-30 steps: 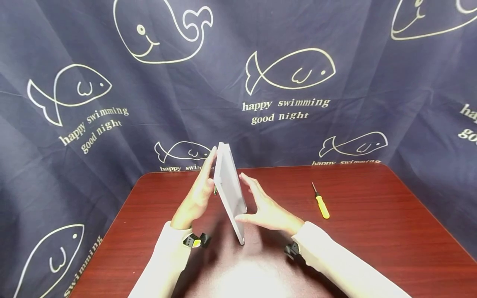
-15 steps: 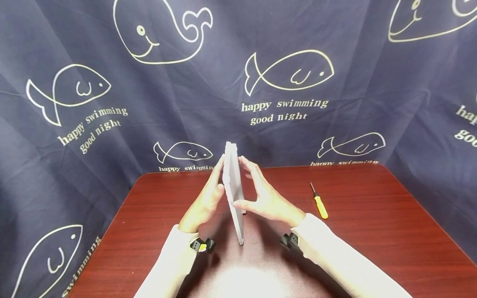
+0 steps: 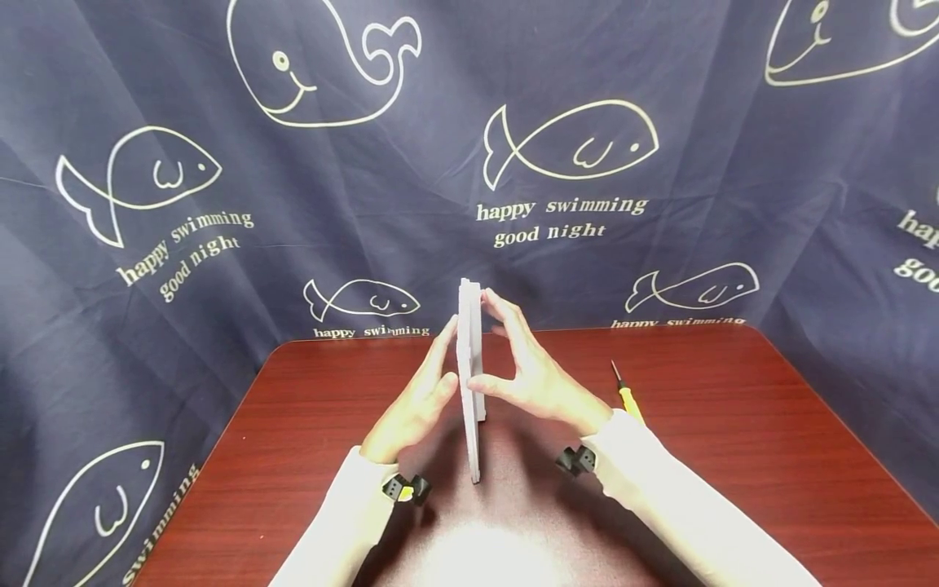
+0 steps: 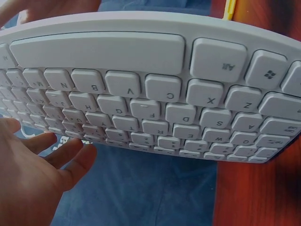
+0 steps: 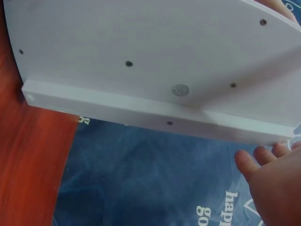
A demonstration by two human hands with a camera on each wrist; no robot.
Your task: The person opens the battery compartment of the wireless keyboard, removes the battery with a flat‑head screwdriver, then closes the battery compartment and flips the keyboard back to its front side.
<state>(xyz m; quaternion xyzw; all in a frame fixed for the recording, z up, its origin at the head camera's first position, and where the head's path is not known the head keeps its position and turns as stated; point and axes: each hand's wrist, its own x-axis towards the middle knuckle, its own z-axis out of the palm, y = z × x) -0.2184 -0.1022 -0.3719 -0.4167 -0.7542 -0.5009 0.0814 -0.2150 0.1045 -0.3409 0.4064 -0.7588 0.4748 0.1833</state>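
Observation:
A white keyboard point(image 3: 471, 424) stands on its short end, edge-on in the head view, between both hands. Its key side point(image 4: 155, 84) faces my left hand point(image 3: 412, 408), whose extended fingers and thumb lie along that face. My right hand point(image 3: 541, 385) is spread over the underside point(image 5: 150, 61), which shows several screw holes and a small round mark. The right thumb touches the board at mid-height, and the fingertips meet it near the top. Neither hand wraps round the keyboard. Whether its lower end bears on the table cannot be told for certain.
A screwdriver with a yellow handle point(image 3: 628, 401) lies to the right on the reddish-brown table point(image 3: 719, 408), partly covered by the right sleeve point(image 3: 682, 497). Behind the table hangs a dark blue curtain point(image 3: 440, 204) with fish drawings.
The keyboard has swung from leaning left to almost upright and edge-on. My left hand has moved right with it, and the right hand has slid up along the underside.

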